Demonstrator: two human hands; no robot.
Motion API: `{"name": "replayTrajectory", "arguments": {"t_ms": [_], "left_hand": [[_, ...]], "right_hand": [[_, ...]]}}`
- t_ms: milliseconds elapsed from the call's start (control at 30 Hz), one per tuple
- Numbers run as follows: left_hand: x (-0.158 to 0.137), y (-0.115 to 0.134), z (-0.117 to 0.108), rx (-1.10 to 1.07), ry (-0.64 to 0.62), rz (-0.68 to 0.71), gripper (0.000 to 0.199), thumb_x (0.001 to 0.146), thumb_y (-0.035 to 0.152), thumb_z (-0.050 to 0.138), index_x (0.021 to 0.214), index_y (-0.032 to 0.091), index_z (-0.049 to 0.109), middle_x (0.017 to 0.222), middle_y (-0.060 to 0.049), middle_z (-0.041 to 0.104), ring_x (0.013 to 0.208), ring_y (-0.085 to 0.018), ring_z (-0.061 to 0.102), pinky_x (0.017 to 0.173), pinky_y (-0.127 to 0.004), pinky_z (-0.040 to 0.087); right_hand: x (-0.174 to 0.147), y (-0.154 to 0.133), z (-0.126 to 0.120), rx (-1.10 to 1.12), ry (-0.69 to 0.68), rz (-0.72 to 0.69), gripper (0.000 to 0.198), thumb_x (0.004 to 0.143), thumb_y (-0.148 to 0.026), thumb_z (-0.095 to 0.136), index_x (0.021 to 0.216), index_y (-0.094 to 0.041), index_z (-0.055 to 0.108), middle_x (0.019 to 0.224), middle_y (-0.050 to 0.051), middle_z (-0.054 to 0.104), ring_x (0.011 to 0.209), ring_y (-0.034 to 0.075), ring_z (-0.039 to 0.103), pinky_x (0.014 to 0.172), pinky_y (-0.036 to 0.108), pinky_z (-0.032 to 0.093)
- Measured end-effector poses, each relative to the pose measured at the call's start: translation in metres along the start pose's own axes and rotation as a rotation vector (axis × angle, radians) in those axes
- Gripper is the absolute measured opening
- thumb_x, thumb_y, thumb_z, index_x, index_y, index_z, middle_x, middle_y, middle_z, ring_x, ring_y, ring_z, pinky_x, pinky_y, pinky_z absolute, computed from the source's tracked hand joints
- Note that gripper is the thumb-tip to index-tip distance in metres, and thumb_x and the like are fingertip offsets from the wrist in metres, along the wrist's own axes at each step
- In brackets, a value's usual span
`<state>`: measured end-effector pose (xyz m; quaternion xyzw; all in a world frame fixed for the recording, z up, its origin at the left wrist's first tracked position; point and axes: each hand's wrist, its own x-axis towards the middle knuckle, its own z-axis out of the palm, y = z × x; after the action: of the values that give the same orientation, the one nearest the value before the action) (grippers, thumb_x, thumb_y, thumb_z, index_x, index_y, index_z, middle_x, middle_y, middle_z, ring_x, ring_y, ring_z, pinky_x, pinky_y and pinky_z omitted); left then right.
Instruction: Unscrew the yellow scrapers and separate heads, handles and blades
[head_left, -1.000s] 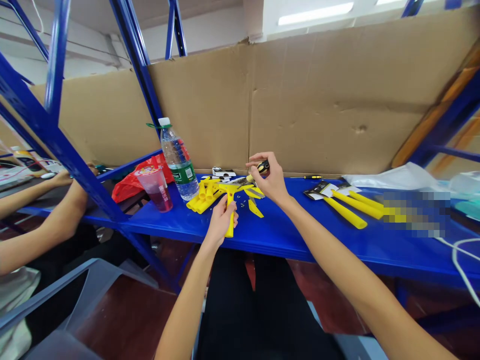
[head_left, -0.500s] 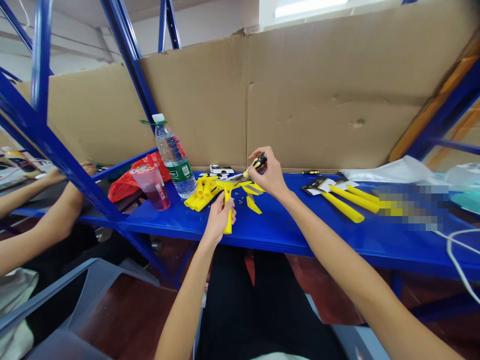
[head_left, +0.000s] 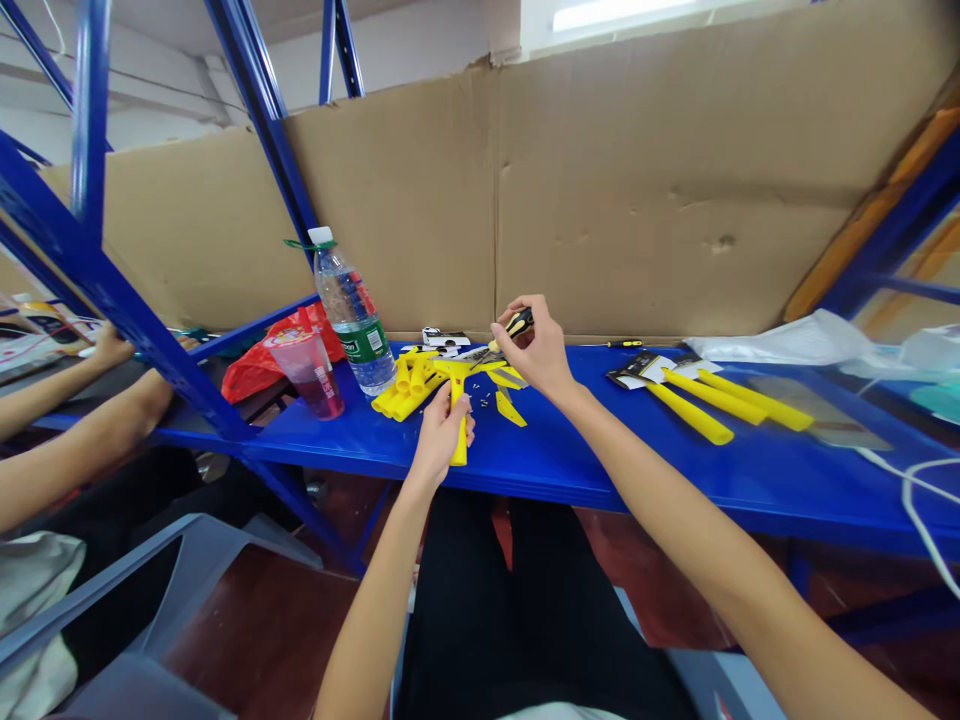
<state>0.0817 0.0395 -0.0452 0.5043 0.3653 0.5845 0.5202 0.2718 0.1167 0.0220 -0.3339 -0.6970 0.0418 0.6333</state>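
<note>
While the left hand (head_left: 441, 432) grips the stem of a yellow plastic T-shaped handle (head_left: 458, 376), to the right of the tall clear plastic bottle (head_left: 354, 322) with a green label, the right hand (head_left: 541, 352) has its fingers curled round a black-and-yellow screwdriver (head_left: 519, 322). The screwdriver points toward the handle's head; whether its tip touches is too small to tell. Below the hands is a blue bench (head_left: 555, 455), where a flat, angular yellow piece (head_left: 511, 408) lies to the bottle's right. Nearer the bottle, on that same side, yellow plastic tubes (head_left: 405, 400) are heaped. Just left of the bottle stands a translucent plastic cup (head_left: 309, 372), dark pink liquid in its lower part. The bottle, upright and white-capped, contains clear liquid. Left of the bottle, behind the cup, lies a crumpled red plastic bag (head_left: 255, 368), its contents hidden. Behind the bottle rises a brown cardboard panel (head_left: 600, 180).
</note>
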Motion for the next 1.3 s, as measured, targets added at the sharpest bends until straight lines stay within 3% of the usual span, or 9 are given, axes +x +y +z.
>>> {"name": "replayTrajectory", "arguments": {"t_ms": [100, 233, 433, 600, 800, 933, 1100, 1200, 1300], "left_hand": [[-0.001, 0.001, 0.000, 0.018, -0.013, -0.004, 0.041, 0.092, 0.047, 0.085, 0.114, 0.021, 0.061, 0.089, 0.004, 0.054, 0.057, -0.007, 0.053, 0.046, -0.022, 0.045], [-0.001, 0.001, 0.000, 0.026, -0.019, 0.008, 0.042, 0.093, 0.048, 0.085, 0.114, 0.021, 0.061, 0.090, 0.004, 0.055, 0.056, -0.007, 0.053, 0.046, -0.022, 0.045], [0.000, 0.000, 0.000, 0.016, -0.016, 0.001, 0.042, 0.092, 0.048, 0.085, 0.113, 0.021, 0.061, 0.089, 0.004, 0.054, 0.057, -0.007, 0.053, 0.046, -0.021, 0.044], [0.000, 0.000, -0.001, 0.023, -0.022, 0.003, 0.041, 0.092, 0.048, 0.084, 0.112, 0.021, 0.060, 0.089, 0.004, 0.055, 0.056, -0.007, 0.054, 0.046, -0.022, 0.045], [-0.001, 0.002, 0.000, 0.020, -0.023, -0.006, 0.041, 0.093, 0.047, 0.084, 0.114, 0.021, 0.062, 0.091, 0.003, 0.056, 0.057, -0.007, 0.054, 0.046, -0.022, 0.045], [-0.002, 0.003, 0.000, 0.013, -0.019, -0.021, 0.042, 0.093, 0.047, 0.085, 0.117, 0.021, 0.063, 0.090, 0.003, 0.056, 0.056, -0.008, 0.053, 0.045, -0.022, 0.044], [-0.002, 0.003, 0.000, 0.005, -0.016, -0.015, 0.043, 0.092, 0.048, 0.086, 0.116, 0.021, 0.063, 0.090, 0.003, 0.056, 0.056, -0.007, 0.053, 0.045, -0.022, 0.044], [-0.001, 0.002, 0.000, -0.004, -0.001, -0.023, 0.043, 0.090, 0.048, 0.087, 0.112, 0.021, 0.062, 0.089, 0.004, 0.056, 0.055, -0.007, 0.052, 0.044, -0.022, 0.043], [0.000, 0.002, -0.001, -0.014, 0.005, -0.042, 0.044, 0.089, 0.049, 0.087, 0.109, 0.021, 0.061, 0.088, 0.004, 0.056, 0.054, -0.007, 0.052, 0.043, -0.022, 0.043]], "right_hand": [[0.000, -0.003, 0.001, 0.012, 0.041, 0.024, 0.032, 0.098, -0.042, 0.067, 0.120, -0.027, 0.051, 0.108, 0.006, 0.076, 0.083, 0.021, 0.069, 0.073, 0.037, 0.057], [-0.002, -0.003, 0.003, -0.039, 0.085, 0.019, 0.037, 0.090, -0.034, 0.069, 0.121, -0.027, 0.049, 0.116, 0.008, 0.071, 0.085, 0.020, 0.066, 0.076, 0.037, 0.057], [-0.002, -0.002, 0.005, 0.021, 0.094, 0.067, 0.038, 0.095, -0.042, 0.070, 0.124, -0.028, 0.049, 0.111, 0.006, 0.073, 0.083, 0.020, 0.066, 0.075, 0.037, 0.057], [-0.001, -0.005, 0.004, 0.023, 0.039, 0.022, 0.049, 0.083, -0.032, 0.071, 0.127, -0.027, 0.051, 0.116, 0.006, 0.073, 0.076, 0.017, 0.062, 0.068, 0.035, 0.056], [0.000, -0.010, 0.002, 0.099, 0.032, 0.076, 0.048, 0.091, -0.047, 0.078, 0.125, -0.030, 0.049, 0.099, 0.002, 0.076, 0.072, 0.018, 0.066, 0.067, 0.036, 0.056], [0.001, -0.007, 0.002, 0.123, 0.027, 0.128, 0.036, 0.094, -0.047, 0.072, 0.116, -0.030, 0.049, 0.098, 0.001, 0.075, 0.073, 0.019, 0.070, 0.066, 0.036, 0.057], [0.001, -0.003, 0.002, 0.079, 0.011, 0.078, 0.042, 0.081, -0.034, 0.072, 0.115, -0.029, 0.048, 0.104, 0.002, 0.077, 0.073, 0.017, 0.067, 0.067, 0.034, 0.056], [0.018, -0.003, -0.009, 0.152, -0.150, 0.132, 0.041, 0.080, -0.036, 0.076, 0.110, -0.029, 0.049, 0.095, 0.001, 0.078, 0.071, 0.018, 0.069, 0.067, 0.036, 0.058], [0.056, -0.004, -0.028, 0.183, -0.555, 0.162, 0.035, 0.079, -0.041, 0.086, 0.097, -0.026, 0.061, 0.094, 0.006, 0.082, 0.073, 0.023, 0.074, 0.063, 0.038, 0.059]]}}
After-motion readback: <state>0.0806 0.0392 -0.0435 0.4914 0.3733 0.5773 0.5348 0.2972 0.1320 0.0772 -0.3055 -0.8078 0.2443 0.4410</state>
